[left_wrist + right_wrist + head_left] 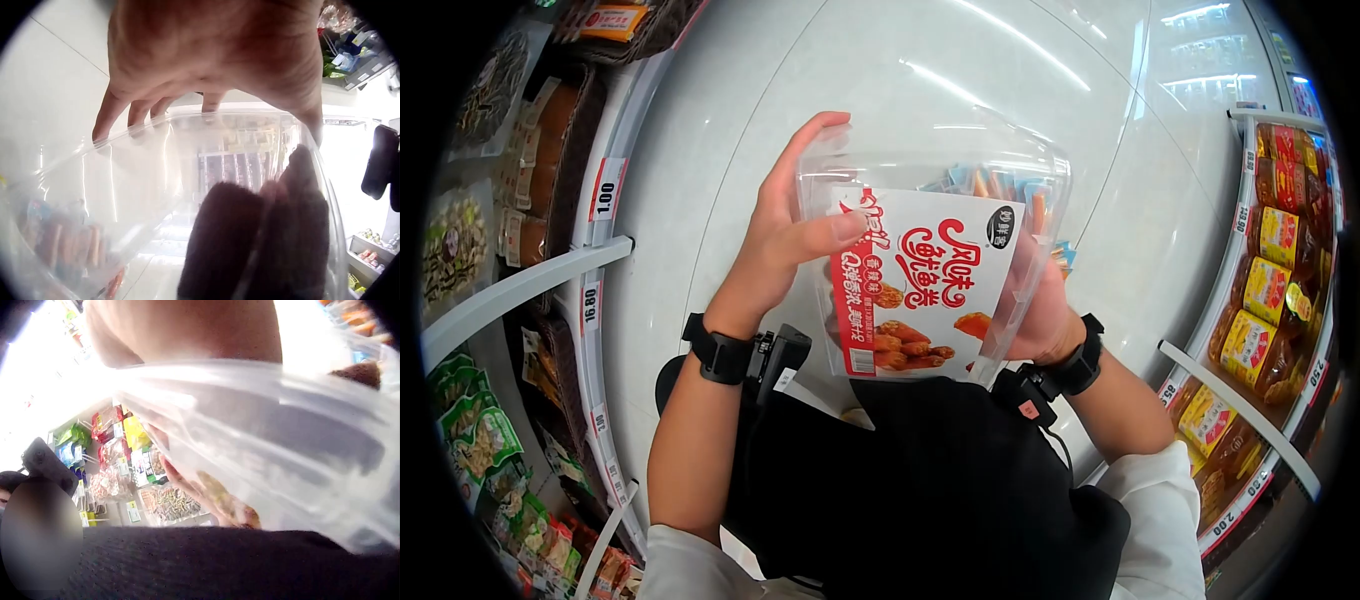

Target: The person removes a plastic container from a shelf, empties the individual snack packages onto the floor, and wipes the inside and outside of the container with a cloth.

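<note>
A clear plastic tub is held up in front of the body by both hands. Its white and red label faces the head camera and pictures browned snack rolls. Small wrapped packets show through the wall near the upper right. My left hand grips the left side, thumb on the label face and fingers behind; in the left wrist view these fingers hook over the rim. My right hand holds the lower right side, its fingers partly seen through the plastic. The right wrist view shows the tub's ribbed wall close up.
On the left, a shelf with price tags carries bagged dried foods. At right, another shelf holds brown packages with yellow labels. White rails jut from the shelf fronts into the tiled aisle.
</note>
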Tool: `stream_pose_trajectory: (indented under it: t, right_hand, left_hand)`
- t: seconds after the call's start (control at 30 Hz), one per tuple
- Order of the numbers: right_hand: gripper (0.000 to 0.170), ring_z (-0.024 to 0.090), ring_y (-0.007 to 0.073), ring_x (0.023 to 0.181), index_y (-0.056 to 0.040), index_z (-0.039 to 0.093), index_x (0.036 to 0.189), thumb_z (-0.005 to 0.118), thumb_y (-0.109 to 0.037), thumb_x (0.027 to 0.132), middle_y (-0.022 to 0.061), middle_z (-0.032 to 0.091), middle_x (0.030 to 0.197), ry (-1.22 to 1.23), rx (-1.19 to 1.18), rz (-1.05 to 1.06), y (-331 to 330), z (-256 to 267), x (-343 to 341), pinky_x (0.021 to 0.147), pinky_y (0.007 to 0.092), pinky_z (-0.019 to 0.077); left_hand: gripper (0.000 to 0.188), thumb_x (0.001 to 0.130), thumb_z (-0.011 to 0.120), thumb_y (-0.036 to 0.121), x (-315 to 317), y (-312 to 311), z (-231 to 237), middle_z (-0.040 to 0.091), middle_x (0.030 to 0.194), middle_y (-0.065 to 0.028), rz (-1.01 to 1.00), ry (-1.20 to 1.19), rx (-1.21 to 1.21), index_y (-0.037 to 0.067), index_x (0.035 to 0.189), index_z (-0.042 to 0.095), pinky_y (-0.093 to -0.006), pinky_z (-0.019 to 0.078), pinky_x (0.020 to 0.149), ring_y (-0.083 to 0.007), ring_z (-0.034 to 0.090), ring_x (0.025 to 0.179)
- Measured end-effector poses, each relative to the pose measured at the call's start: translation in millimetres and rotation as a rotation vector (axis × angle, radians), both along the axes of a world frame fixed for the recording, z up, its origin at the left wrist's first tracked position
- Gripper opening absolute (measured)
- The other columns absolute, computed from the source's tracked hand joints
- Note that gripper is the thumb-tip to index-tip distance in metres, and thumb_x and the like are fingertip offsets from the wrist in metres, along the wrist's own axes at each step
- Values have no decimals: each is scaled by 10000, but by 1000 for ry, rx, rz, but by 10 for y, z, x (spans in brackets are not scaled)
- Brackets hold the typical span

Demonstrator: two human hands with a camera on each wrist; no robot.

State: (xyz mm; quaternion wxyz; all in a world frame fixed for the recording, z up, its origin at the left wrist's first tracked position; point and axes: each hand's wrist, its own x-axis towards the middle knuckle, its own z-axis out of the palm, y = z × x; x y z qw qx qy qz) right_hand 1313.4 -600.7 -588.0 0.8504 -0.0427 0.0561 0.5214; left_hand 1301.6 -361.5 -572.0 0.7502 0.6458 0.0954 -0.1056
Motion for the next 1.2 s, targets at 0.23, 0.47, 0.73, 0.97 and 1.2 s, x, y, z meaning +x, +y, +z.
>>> stream_pose_trajectory:
  t: [0.23, 0.47, 0.73, 0.97, 1.2]
  right_hand:
    - [663, 431, 282, 1382, -88, 310, 1528, 302, -537, 1040, 131, 411, 1532, -27, -380, 217, -93, 48, -131, 1136, 445, 373]
    - [736, 517, 192, 1251, -95, 324, 1516, 407, -613, 1000, 66, 436, 1508, -96, -288, 307, -490, -180, -214, 1011, 374, 450]
    - [497, 626, 101, 1011, 18, 556, 1285, 761, -121, 855, 73, 640, 1228, -400, -805, 470, -463, 112, -242, 879, 256, 501]
    - [373, 626, 47, 720, -1, 598, 1164, 736, -186, 871, 35, 683, 1018, -395, -1124, 256, -295, 184, -44, 469, 197, 395]
    - [481, 676, 157, 927, 39, 535, 1256, 735, -149, 861, 106, 673, 1103, -270, -1028, 76, -74, 380, 279, 823, 330, 560]
  left_hand:
    - [773, 811, 695, 410, -109, 7, -277, 583, 1264, -149, 29, 188, -94, 40, 1426, 409, -371, 477, 982, -233, 580, 1180]
    - [686, 893, 627, 481, -381, 88, -383, 603, 1289, -122, 24, 398, -151, 57, 1400, 443, -411, 521, 940, -213, 603, 1192]
    - [828, 876, 624, 570, -534, 53, -636, 487, 1419, -163, 110, 608, -185, 48, 1470, 379, -430, 452, 1022, -274, 489, 1319]
    - [839, 776, 812, 390, -447, -53, -103, 357, 1513, -219, -54, -187, 656, 68, 1459, 448, -493, 308, 1138, -400, 328, 1415]
    - [919, 580, 935, 382, -370, -119, 168, 408, 1493, -191, -252, -569, 894, 127, 1373, 548, -582, 305, 1135, -464, 256, 1446]
